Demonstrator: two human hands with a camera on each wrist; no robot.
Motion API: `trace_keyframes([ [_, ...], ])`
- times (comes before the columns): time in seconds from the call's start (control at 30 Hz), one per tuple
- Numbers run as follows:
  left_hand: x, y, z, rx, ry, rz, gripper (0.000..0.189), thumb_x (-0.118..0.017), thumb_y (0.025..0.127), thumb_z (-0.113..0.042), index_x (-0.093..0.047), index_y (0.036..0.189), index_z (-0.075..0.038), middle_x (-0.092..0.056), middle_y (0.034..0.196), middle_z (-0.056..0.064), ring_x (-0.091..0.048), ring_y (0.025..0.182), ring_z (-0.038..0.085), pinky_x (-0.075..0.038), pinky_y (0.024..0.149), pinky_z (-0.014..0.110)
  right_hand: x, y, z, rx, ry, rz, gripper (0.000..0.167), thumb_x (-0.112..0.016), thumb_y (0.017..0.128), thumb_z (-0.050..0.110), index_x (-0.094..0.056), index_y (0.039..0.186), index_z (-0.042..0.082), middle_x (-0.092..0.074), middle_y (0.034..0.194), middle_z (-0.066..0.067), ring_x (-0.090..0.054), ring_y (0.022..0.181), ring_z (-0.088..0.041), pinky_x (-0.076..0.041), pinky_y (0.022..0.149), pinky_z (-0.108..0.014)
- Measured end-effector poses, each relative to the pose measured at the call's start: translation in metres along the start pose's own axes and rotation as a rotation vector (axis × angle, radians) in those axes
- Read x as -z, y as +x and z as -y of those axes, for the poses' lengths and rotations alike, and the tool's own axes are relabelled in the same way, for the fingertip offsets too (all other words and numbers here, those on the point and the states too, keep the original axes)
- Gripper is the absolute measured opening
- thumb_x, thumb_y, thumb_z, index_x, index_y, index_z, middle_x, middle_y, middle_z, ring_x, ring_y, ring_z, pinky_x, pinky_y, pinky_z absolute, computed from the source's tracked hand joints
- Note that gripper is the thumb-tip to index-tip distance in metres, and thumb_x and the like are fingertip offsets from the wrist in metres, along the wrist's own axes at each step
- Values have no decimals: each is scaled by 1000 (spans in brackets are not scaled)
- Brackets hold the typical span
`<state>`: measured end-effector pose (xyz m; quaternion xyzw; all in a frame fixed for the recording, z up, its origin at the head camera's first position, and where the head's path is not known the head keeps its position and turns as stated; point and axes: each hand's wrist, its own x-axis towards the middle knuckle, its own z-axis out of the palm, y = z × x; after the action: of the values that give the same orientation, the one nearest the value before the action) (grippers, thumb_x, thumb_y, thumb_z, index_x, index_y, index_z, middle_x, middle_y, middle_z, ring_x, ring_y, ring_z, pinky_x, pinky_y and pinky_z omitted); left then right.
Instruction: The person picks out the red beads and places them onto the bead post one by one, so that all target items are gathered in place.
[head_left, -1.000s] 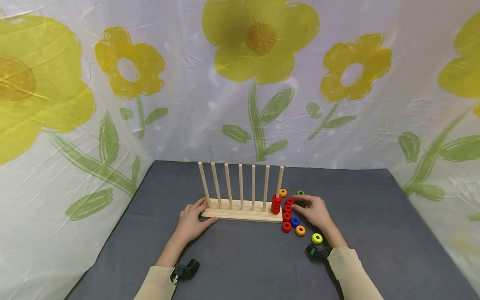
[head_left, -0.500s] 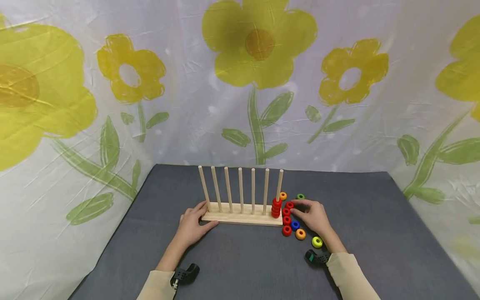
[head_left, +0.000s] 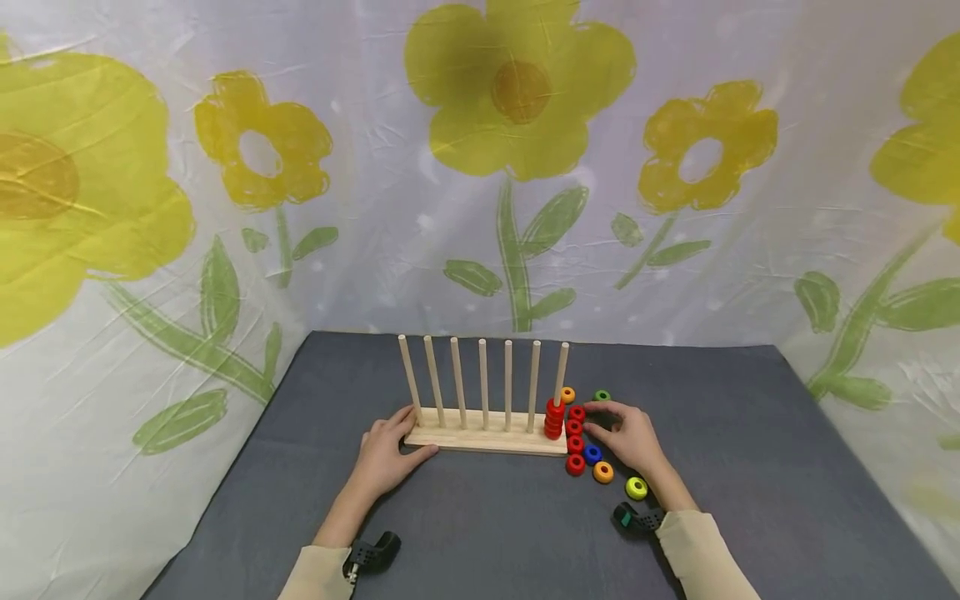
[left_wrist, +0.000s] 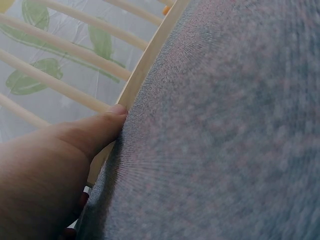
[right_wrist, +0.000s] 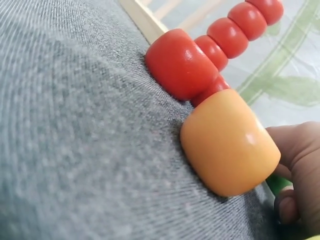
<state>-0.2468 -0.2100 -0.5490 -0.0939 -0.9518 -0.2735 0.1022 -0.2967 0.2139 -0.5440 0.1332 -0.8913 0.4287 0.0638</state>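
A wooden peg stand (head_left: 486,433) with several upright pegs stands mid-table in the head view. My left hand (head_left: 384,454) grips its left end, thumb along the front edge and fingers at the end; the left wrist view shows the thumb on the base. A stack of red beads (head_left: 554,419) sits on the rightmost peg. Beside the stand's right end, loose red beads (head_left: 575,445) form a rough row. My right hand (head_left: 626,435) is at that row's far end, index finger and thumb apart, their tips touching or very near the red beads; no bead is visibly gripped.
By the row lie a blue bead (head_left: 592,454), an orange bead (head_left: 603,472) and a yellow bead (head_left: 636,488). Farther back are another orange bead (head_left: 567,395) and a green bead (head_left: 602,397). A flowered curtain (head_left: 420,208) hangs behind the dark table (head_left: 480,533).
The far red beads have shifted slightly left toward the stand, with my right fingertips beside them. My left hand stays on the stand's left end. The head view has tilted a little.
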Motion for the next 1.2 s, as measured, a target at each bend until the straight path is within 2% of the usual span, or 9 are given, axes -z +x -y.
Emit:
trace_keyframes([
  [0.07, 0, -1, -1, 5, -5, 8, 79, -77, 90, -48, -51, 149, -1, -45, 153, 16, -47, 125, 41, -33, 93, 58, 0, 0, 0, 17, -26, 16, 35, -82, 89, 18, -75, 123, 12, -72, 94, 2, -31, 38, -11, -29, 41, -27],
  [0.17, -1, -1, 0, 7, -1, 8, 79, -76, 90, -49, -52, 149, -1, -45, 153, 16, -47, 124, 41, -33, 93, 57, 0, 1, 1, 45, -60, 46, 39, -81, 90, 17, -73, 128, 12, -65, 74, 3, -31, 39, -10, -29, 42, -27],
  [0.27, 0, -2, 0, -1, -1, -4, 79, -77, 89, -47, -53, 148, -1, -46, 153, 16, -47, 123, 41, -33, 93, 57, -1, 2, 3, 54, -61, 67, 39, -80, 91, 16, -73, 129, 12, -58, 66, 4, -32, 40, -9, -30, 42, -27],
  [0.33, 1, -2, 0, -8, -1, -12, 78, -78, 89, -46, -53, 147, 0, -46, 152, 17, -48, 123, 41, -33, 92, 57, -1, 2, 3, 50, -50, 71, 37, -80, 91, 16, -74, 127, 13, -64, 73, 4, -32, 40, -9, -30, 43, -26],
  [0.5, 1, -4, 0, -24, 3, -30, 79, -79, 88, -47, -54, 146, 0, -47, 152, 17, -49, 120, 41, -34, 90, 56, -2, 1, 0, 100, -60, 85, 37, -80, 91, 13, -74, 127, 12, -72, 108, -1, -33, 43, -8, -33, 45, -27],
  [0.7, 0, -3, 0, -8, -1, -22, 79, -78, 88, -47, -53, 147, -1, -47, 152, 17, -48, 122, 41, -34, 90, 56, -2, 3, 0, 156, -73, 109, 38, -81, 90, 13, -74, 127, 13, -72, 116, -4, -34, 46, -6, -35, 48, -27],
  [0.93, 1, 0, 1, 14, -2, 13, 81, -77, 89, -48, -50, 150, -2, -44, 154, 15, -46, 125, 41, -33, 92, 56, -4, 4, 4, 111, -53, 109, 34, -82, 89, 15, -76, 122, 14, -72, 107, 0, -33, 45, -9, -33, 47, -28],
  [1.07, 1, 0, 2, 9, -2, 12, 81, -78, 89, -47, -50, 150, -3, -44, 155, 15, -46, 125, 40, -33, 93, 56, -4, 1, 4, 65, -16, 100, 33, -81, 90, 18, -75, 122, 14, -68, 85, 5, -31, 43, -10, -31, 45, -27],
  [1.2, -1, 0, 3, -7, 1, -4, 81, -78, 88, -48, -51, 149, -2, -45, 154, 15, -48, 124, 41, -34, 91, 56, -2, -1, 4, 26, 16, 100, 35, -80, 91, 23, -74, 124, 13, -54, 64, 7, -30, 42, -11, -30, 43, -27],
])
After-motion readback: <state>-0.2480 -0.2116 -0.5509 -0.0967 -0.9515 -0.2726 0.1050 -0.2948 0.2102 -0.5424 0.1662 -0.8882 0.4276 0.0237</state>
